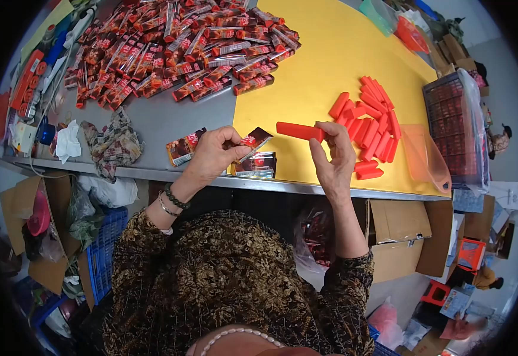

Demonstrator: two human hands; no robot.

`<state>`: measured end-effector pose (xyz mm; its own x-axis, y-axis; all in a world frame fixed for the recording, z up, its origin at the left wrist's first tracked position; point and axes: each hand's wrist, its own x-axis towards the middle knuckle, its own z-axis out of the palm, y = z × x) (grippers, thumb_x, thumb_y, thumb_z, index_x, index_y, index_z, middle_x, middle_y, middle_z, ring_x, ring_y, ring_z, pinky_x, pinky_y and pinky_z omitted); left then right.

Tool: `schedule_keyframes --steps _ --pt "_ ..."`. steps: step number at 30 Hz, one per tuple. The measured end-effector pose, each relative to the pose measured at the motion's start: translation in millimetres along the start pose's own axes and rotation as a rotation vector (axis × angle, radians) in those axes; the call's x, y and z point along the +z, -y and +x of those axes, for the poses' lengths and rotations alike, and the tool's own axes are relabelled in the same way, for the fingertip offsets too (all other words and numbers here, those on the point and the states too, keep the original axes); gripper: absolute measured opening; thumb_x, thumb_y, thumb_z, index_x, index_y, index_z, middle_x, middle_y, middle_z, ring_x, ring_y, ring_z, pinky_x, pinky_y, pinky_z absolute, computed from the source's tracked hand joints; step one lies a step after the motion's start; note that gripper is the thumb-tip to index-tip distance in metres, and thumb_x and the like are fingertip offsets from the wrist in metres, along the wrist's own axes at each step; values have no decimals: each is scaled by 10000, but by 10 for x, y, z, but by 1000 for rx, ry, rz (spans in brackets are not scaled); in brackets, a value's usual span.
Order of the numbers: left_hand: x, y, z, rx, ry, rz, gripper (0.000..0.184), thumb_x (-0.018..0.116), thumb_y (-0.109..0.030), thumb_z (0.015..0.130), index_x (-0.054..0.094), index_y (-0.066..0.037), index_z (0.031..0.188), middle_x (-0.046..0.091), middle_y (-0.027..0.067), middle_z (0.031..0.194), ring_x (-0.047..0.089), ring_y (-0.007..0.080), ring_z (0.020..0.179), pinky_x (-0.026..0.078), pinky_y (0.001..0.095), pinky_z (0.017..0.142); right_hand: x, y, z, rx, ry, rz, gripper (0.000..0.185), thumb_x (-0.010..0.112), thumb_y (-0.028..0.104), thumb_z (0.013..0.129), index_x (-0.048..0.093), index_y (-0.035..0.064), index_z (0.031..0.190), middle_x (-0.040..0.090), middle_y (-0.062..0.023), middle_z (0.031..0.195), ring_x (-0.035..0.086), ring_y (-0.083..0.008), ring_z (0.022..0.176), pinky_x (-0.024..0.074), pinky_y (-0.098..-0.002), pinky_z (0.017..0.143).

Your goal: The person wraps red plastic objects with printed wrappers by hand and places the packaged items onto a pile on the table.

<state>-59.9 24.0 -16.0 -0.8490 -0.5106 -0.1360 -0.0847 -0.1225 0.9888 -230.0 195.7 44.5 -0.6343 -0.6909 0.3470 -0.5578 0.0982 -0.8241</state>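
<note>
My left hand (pixel 211 157) pinches a dark printed wrapper (pixel 257 137) between thumb and fingers, its free end pointing right. Across a small gap, my right hand (pixel 336 155) grips a red plastic bar (pixel 297 130) by one end, its other end towards the wrapper. Beneath the held wrapper lie more flat wrappers (pixel 262 161) at the table's front edge. Another stack of printed wrappers (pixel 183 148) is left of my left hand, partly covered by it. Several loose red bars (pixel 373 133) are heaped to the right of my right hand.
A large pile of red-and-brown wrapped bars (pixel 176 50) covers the table's far left. A crumpled cloth (pixel 113 142) and white tissue (pixel 68 142) lie left. An orange plastic scoop (pixel 422 155) and dark crate (pixel 442 113) stand right. Cardboard boxes (pixel 398 222) sit below the metal edge.
</note>
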Motion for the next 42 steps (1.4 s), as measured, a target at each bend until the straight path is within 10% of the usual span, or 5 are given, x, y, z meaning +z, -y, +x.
schedule_keyframes --steps 12,24,42 --pt "12 19 16 82 38 292 154 624 -102 901 593 29 827 540 -29 784 526 37 728 439 202 643 39 65 -60 -5 -64 194 200 613 -45 840 587 -8 1035 563 -102 1041 562 -169 980 454 -275 879" --pt "51 59 1 57 -10 79 162 743 -77 794 606 11 788 527 -27 752 498 43 691 419 214 634 61 153 -105 -211 -122 -53 209 652 -43 797 597 5 993 615 -157 1001 611 -257 889 482 -317 789" --pt "104 -145 -60 440 -116 569 200 742 -79 732 615 15 855 581 82 788 573 194 693 434 314 626 16 307 -146 -305 44 -151 217 672 -36 787 608 -2 992 614 -160 985 621 -277 881 495 -321 776"
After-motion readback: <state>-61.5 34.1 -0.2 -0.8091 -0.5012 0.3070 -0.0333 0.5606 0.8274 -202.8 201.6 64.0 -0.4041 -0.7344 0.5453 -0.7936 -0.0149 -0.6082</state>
